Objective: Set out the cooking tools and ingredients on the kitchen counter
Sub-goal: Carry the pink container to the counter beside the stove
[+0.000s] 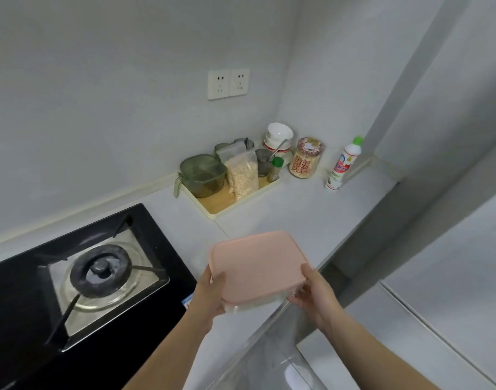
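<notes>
A pale grey kitchen counter point(297, 209) fills a tiled corner. Near its front edge is a clear container with a pink lid point(258, 263) - the left hand point(210, 294) grasps its 8 o'clock corner and the right hand point(314, 296) its 4 o'clock corner, thumbs on the lid. Whether it touches the counter is unclear. A gas hob point(100, 274) lies at 9 o'clock. At 12 o'clock a tray point(213, 211) holds a green container point(203, 175) and a bag of oats point(242, 175) - a cleaner bottle point(342, 164) stands at 1 o'clock.
</notes>
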Demonstrator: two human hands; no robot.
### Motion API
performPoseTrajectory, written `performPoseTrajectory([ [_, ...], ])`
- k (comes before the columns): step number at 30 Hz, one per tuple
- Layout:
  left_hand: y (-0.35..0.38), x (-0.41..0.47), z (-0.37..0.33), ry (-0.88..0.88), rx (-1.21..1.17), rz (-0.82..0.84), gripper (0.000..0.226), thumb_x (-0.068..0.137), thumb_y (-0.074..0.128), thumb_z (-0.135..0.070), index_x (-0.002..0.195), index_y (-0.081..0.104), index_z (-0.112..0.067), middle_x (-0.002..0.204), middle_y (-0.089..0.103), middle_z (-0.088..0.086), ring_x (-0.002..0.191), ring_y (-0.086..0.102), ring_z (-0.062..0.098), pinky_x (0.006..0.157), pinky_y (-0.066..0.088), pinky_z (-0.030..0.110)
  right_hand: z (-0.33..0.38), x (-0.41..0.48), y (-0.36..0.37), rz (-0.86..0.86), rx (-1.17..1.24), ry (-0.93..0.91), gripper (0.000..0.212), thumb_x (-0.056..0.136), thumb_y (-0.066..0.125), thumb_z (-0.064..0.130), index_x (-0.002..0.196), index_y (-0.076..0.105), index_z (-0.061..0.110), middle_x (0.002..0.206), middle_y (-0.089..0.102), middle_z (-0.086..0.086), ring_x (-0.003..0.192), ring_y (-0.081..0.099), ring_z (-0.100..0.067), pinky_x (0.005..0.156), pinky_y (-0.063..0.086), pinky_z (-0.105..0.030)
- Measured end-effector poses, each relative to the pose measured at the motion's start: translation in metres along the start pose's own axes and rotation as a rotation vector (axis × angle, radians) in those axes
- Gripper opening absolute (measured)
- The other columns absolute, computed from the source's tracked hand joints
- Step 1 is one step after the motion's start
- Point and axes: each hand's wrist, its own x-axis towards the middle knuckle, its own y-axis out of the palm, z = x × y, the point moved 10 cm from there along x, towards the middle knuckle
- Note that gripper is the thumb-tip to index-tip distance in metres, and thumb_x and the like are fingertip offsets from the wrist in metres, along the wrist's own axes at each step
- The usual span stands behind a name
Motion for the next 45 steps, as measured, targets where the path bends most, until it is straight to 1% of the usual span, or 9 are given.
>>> performPoseTrajectory([
  [7,0.037,0.059,-0.004,-0.047,0.134,-0.132,0.049,0.099,0.039,-0.029,0.147,0.030,-0.029,0.129,0.047,0.003,0.107,0.050,0.027,0.076,0.053,0.039,0.025,0.092,-0.020,-0.080,-0.059,0.018,0.029,0.099,0.051,0.027,0.119,0.060,0.007,0.091,0.054,-0.009,0.083,0.052,-0.025,0.071,0.053,-0.037],
  [15,0.065,0.111,-0.016,-0.070,0.035,-0.242,0.045,0.092,0.053,-0.007,0.137,0.051,-0.012,0.113,0.064,0.012,0.091,0.065,0.026,0.055,0.058,0.033,0.088,0.186,-0.014,-0.017,-0.227,-0.079,0.031,0.096,0.053,0.007,0.125,0.061,0.005,0.117,0.065,-0.015,0.104,0.063,-0.030,0.091,0.054,-0.041],
  [19,0.070,0.137,-0.038,-0.052,0.004,-0.304,0.045,0.091,0.053,-0.007,0.136,0.052,-0.011,0.115,0.065,0.012,0.093,0.066,0.029,0.060,0.060,0.037,0.117,0.221,0.012,0.063,-0.238,-0.107,0.028,0.096,0.054,0.006,0.122,0.062,0.004,0.111,0.066,-0.012,0.101,0.064,-0.028,0.088,0.054,-0.040],
  [24,0.068,0.155,-0.054,-0.055,0.011,-0.371,0.044,0.093,0.050,-0.008,0.137,0.050,-0.011,0.116,0.063,0.012,0.092,0.065,0.026,0.059,0.060,0.036,0.128,0.251,0.035,0.090,-0.307,-0.083,0.018,0.096,0.053,0.009,0.089,0.068,0.018,0.113,0.063,-0.023,0.108,0.062,-0.035,0.081,0.056,-0.041],
  [28,0.061,0.166,-0.067,-0.066,0.071,-0.402,0.043,0.095,0.049,-0.011,0.138,0.050,-0.013,0.118,0.062,0.012,0.092,0.063,0.025,0.061,0.061,0.037,0.128,0.263,0.041,0.068,-0.271,-0.092,0.027,0.096,0.052,0.007,0.120,0.063,0.008,0.110,0.063,-0.011,0.101,0.062,-0.027,0.085,0.055,-0.042],
  [37,0.050,0.170,-0.076,-0.106,0.142,-0.493,0.051,0.093,0.057,-0.025,0.141,0.043,-0.015,0.130,0.056,0.011,0.098,0.063,0.029,0.067,0.061,0.041,0.130,0.267,0.045,0.079,-0.308,-0.056,0.034,0.095,0.057,0.014,0.129,0.057,0.011,0.122,0.059,-0.011,0.112,0.058,-0.026,0.091,0.053,-0.045],
  [40,0.046,0.138,-0.063,-0.091,0.152,-0.526,0.059,0.091,0.058,-0.042,0.140,0.040,-0.015,0.124,0.056,0.009,0.103,0.061,0.027,0.063,0.059,0.035,0.103,0.251,0.034,0.072,-0.244,0.071,0.042,0.092,0.062,0.027,0.131,0.049,0.015,0.103,0.054,-0.008,0.089,0.054,-0.021,0.091,0.050,-0.044],
  [42,0.047,0.110,-0.051,-0.060,0.072,-0.499,0.047,0.094,0.054,-0.040,0.132,0.045,-0.014,0.115,0.058,0.005,0.096,0.064,0.022,0.068,0.059,0.035,0.078,0.231,0.029,0.080,-0.205,0.164,0.036,0.095,0.059,0.024,0.127,0.048,0.012,0.106,0.053,-0.009,0.091,0.053,-0.024,0.095,0.048,-0.046],
  [45,0.036,0.053,-0.039,0.043,-0.061,-0.457,0.022,0.097,0.051,-0.021,0.116,0.058,-0.011,0.106,0.066,0.008,0.087,0.067,0.019,0.074,0.057,0.036,0.035,0.169,0.044,0.232,-0.199,0.273,0.021,0.098,0.051,0.015,0.118,0.052,0.008,0.108,0.060,-0.011,0.096,0.057,-0.029,0.078,0.049,-0.041],
])
